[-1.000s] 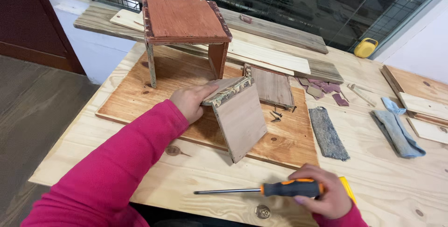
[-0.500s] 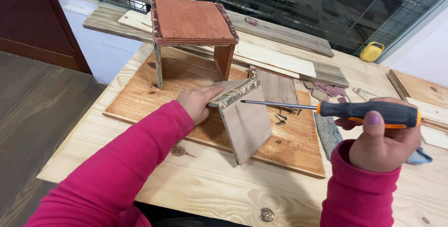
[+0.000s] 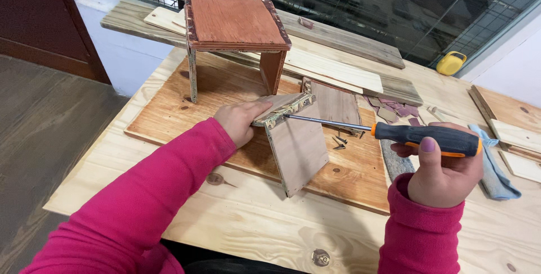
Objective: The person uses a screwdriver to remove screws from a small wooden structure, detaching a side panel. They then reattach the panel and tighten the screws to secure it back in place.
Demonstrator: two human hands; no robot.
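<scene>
My left hand presses on the top of a small plywood assembly, two boards joined at an angle, standing on a large plywood sheet. My right hand grips a screwdriver with a black and orange handle. It is held level, its metal tip touching the upper edge of the assembly near my left fingers. A few loose screws lie on the sheet just right of the assembly.
A small reddish wooden stool-like box stands at the back of the sheet. Planks lie along the window. A blue cloth, a grey file, wood pieces and a yellow tape measure are to the right.
My right hand lifted the screwdriver from the table's near edge, turned it level and brought its tip to the assembly's top edge. My left hand stayed on the assembly.
</scene>
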